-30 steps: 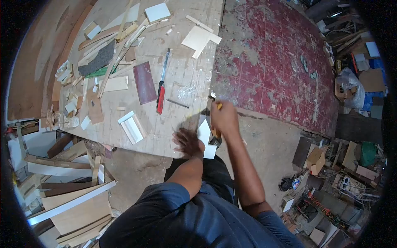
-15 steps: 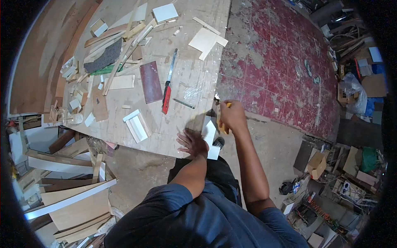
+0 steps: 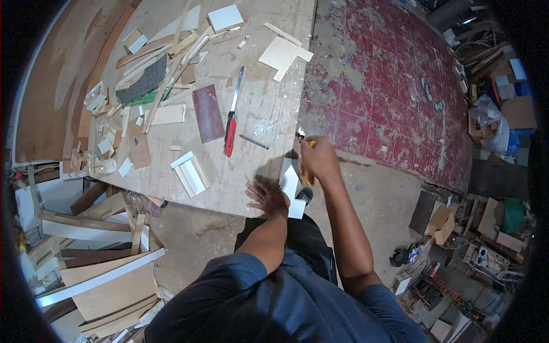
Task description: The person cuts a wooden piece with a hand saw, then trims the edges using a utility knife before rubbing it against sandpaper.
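Note:
My left hand (image 3: 267, 198) lies flat near the workbench's front corner, fingers spread. Just right of its palm, a white board with a stepped outline (image 3: 290, 188) juts past the bench edge. My right hand (image 3: 321, 159) is closed around a yellow-handled tool (image 3: 309, 176), upright beside that edge. A small dark, shiny end shows above the fist, but the grip hides the tool's kind. Up the bench from my left hand lie a pencil (image 3: 254, 142) and a red-handled saw-like tool (image 3: 230, 134). A small white-and-wood piece (image 3: 191, 175) rests to the left.
The plywood workbench (image 3: 240, 188) carries a maroon board (image 3: 208, 113), a pale cut panel (image 3: 280, 55) and a heap of wood strips (image 3: 177, 74). A worn red tiled floor (image 3: 383, 86) spreads to the right. Stacked boards (image 3: 108, 280) stand at lower left, clutter at right.
The right hand with the yellow-handled tool has shifted slightly up and left, and the tool's angle differs a little. My left hand stays in place on the bench.

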The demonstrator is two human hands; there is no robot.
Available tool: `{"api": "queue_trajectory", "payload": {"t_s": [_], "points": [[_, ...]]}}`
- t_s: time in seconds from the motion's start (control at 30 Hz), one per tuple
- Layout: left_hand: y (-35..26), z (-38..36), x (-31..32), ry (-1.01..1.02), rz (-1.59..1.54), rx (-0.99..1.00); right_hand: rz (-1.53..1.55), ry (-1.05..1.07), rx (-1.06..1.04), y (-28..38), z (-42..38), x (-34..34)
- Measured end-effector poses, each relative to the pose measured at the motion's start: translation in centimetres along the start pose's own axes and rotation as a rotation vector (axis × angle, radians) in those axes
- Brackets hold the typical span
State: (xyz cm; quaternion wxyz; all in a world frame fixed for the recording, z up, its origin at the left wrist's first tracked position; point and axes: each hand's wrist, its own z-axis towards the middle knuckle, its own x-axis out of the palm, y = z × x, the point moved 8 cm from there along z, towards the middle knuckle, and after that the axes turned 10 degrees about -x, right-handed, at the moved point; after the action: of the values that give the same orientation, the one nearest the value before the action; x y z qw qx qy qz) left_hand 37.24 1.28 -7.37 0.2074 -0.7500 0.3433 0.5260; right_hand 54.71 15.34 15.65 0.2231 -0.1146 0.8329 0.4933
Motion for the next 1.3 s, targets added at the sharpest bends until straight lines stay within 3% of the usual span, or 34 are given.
{"api": "queue_trajectory", "payload": {"t_s": [0.07,0.17,0.2,0.3,0.37,0.43,0.47,0.5,0.57,0.6,0.7,0.77,0.87,0.97,1.0,1.03,1.1,1.13,1.23,1.3], "points": [[-1.5,-0.1,-0.4,-0.051,0.122,0.097,0.049,0.015,0.013,2.5,-1.1,-1.9],[-1.1,0.1,-0.7,-0.074,-0.099,-0.001,-0.007,-0.108,-0.054,-4.5,3.2,2.0],[-1.0,0.3,-0.6,-0.027,-0.118,-0.024,-0.098,0.031,-0.036,-3.7,4.0,1.8],[-1.5,0.3,-0.8,-0.028,-0.1,0.009,-0.01,0.037,-0.053,1.3,0.4,-1.5],[-1.3,0.3,-0.7,-0.03,-0.095,0.027,0.134,0.024,0.038,1.1,-0.1,-0.5],[-0.9,0.3,-0.1,0.015,-0.087,-0.041,0.02,-0.045,0.036,-2.7,2.5,1.1],[-0.9,0.4,0.0,-0.049,-0.044,-0.054,-0.159,0.005,-0.033,-3.2,4.2,1.2],[-0.1,0.1,-0.7,-0.048,-0.029,-0.049,-0.15,0.006,-0.02,-2.4,2.6,0.3],[-1.2,-0.2,-1.4,0.142,-0.008,-0.019,0.052,0.063,0.023,1.5,0.1,-1.7],[-1.3,0.0,-0.2,0.025,0.045,0.018,0.059,0.035,0.051,0.9,-0.5,-1.6],[-0.8,0.5,-0.2,0.053,-0.112,-0.058,0.035,-0.026,-0.054,-3.4,3.3,0.6],[-0.8,0.2,-0.3,0.031,-0.038,-0.021,-0.074,0.072,0.047,0.7,1.5,-2.1],[-0.6,0.1,0.3,-0.014,0.091,0.008,0.132,0.045,0.049,0.1,0.0,-1.6],[-0.8,0.9,1.4,-0.264,-0.001,-0.063,-0.013,0.019,0.038,-2.2,2.4,-0.3],[-0.4,1.3,2.8,-0.348,0.077,-0.056,-0.049,0.152,0.042,-2.6,2.8,0.5],[-0.8,1.1,1.8,-0.35,0.077,-0.049,-0.045,0.146,0.043,-1.0,1.7,-0.3],[-1.0,0.5,1.5,-0.083,0.177,-0.021,0.106,0.055,0.016,1.7,-1.1,-2.0],[-1.2,0.1,-0.3,0.039,0.121,-0.042,0.092,-0.066,0.001,-1.4,0.1,-0.4],[-1.0,0.4,0.3,-0.121,-0.055,-0.087,-0.116,0.074,-0.028,-2.0,2.9,0.8],[-2.1,0.8,0.0,-0.215,-0.036,-0.039,-0.069,0.108,0.008,-0.9,1.7,-1.1]]}}
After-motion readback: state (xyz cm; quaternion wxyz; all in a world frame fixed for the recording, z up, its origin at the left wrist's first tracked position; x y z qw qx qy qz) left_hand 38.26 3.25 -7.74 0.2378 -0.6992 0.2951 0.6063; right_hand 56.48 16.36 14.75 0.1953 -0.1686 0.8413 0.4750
